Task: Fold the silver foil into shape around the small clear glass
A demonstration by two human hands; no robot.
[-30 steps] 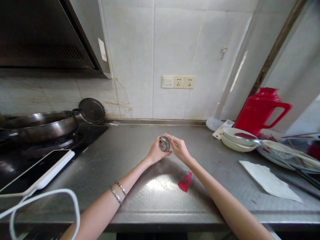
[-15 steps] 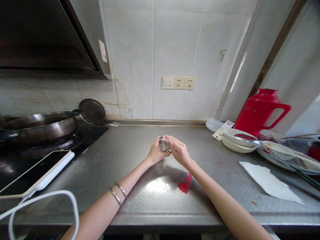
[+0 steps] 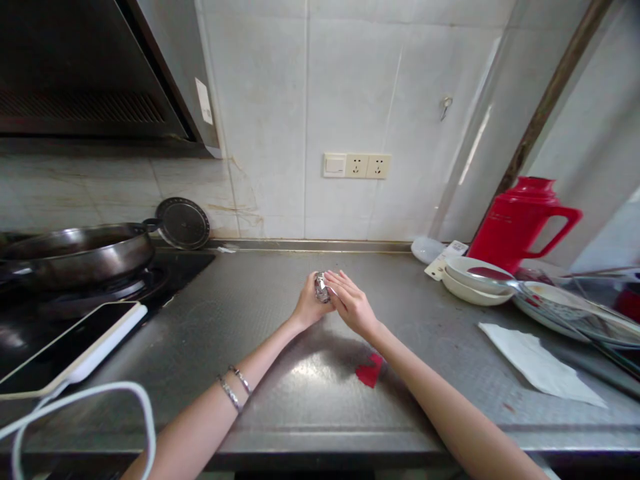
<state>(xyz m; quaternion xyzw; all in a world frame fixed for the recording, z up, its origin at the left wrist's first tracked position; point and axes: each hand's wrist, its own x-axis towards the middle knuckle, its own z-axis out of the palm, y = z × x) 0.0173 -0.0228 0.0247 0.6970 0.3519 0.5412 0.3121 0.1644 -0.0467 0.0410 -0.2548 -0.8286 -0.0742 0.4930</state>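
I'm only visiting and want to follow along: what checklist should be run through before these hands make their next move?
1. Left hand steadying the small silvery object: ok, wrapped around it.
2. Right hand at the object: ok, laid over its side.
3. Whether the object holds anything: cannot tell, partly covered.
4. Counter between the forearms free of scraps: not ok, a red scrap lies there.
5. Phone away from both hands: ok, off to the left.

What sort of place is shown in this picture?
Most likely a kitchen: a pan stands on the stove under a hood, and stacked bowls sit at the right.
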